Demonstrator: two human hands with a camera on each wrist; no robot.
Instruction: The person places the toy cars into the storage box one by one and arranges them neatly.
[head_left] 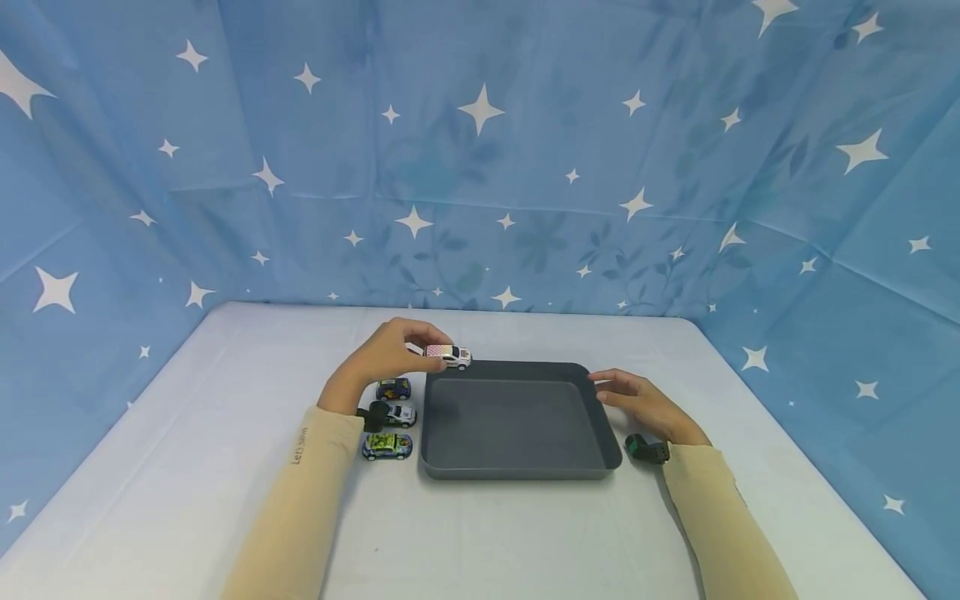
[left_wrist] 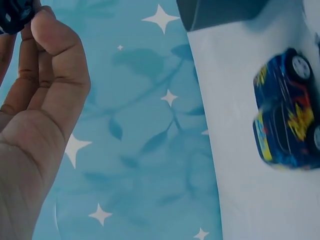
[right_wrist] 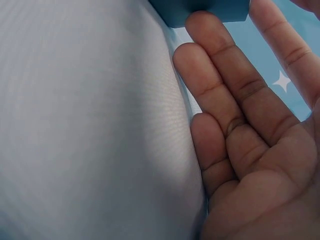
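Observation:
In the head view my left hand (head_left: 397,348) pinches a white toy car (head_left: 448,356) with a pink-patterned roof, at the back left corner of a grey tray (head_left: 517,473). Only the dark underside of the held car (left_wrist: 14,15) shows at the corner of the left wrist view. My right hand (head_left: 637,402) is at the tray's right side, its fingers relaxed and the fingertips touching the rim. The right wrist view shows those fingers (right_wrist: 210,75) by the tray wall (right_wrist: 207,12). Inside the tray I see only its bare floor.
Left of the tray stand a dark blue toy car (head_left: 393,389), a white and black toy car (head_left: 401,416) and a green and blue toy car (head_left: 387,447). Something white shows partly behind my left hand. A starry blue curtain (head_left: 480,167) hangs behind the white table (head_left: 480,542).

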